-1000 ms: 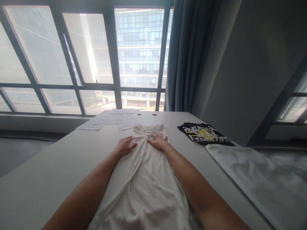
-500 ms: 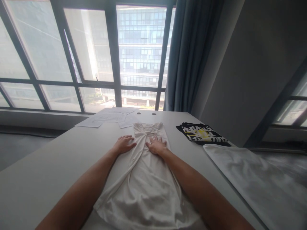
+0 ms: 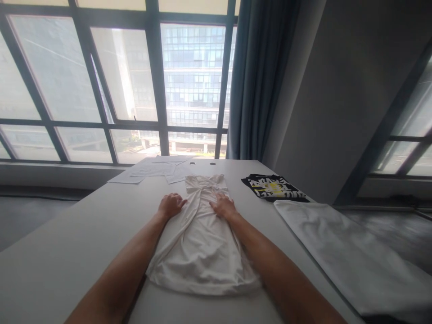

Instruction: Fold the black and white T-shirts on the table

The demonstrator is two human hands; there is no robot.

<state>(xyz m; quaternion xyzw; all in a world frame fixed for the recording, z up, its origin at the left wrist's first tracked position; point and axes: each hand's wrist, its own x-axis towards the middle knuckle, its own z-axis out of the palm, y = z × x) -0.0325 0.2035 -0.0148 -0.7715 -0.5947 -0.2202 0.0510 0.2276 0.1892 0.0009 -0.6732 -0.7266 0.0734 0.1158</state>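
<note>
A white garment lies lengthwise on the white table, its far end folded into a narrow band and its near hem wide and wrinkled. At the garment's left edge, near the far end, rests my left hand, fingers slightly curled and apart, with nothing seen in it. My right hand lies on the right side of the garment, fingers spread over the cloth. A long diagonal fold runs down the cloth between the hands.
Several paper sheets lie at the table's far left. On the right are a stack of black printed cloth and a large white cloth along the edge. Windows and a grey curtain stand behind.
The near hem of the garment now shows farther from the bottom of the picture. My left hand's fingers are more curled than before. The view has tilted up slightly and shifted right.
</note>
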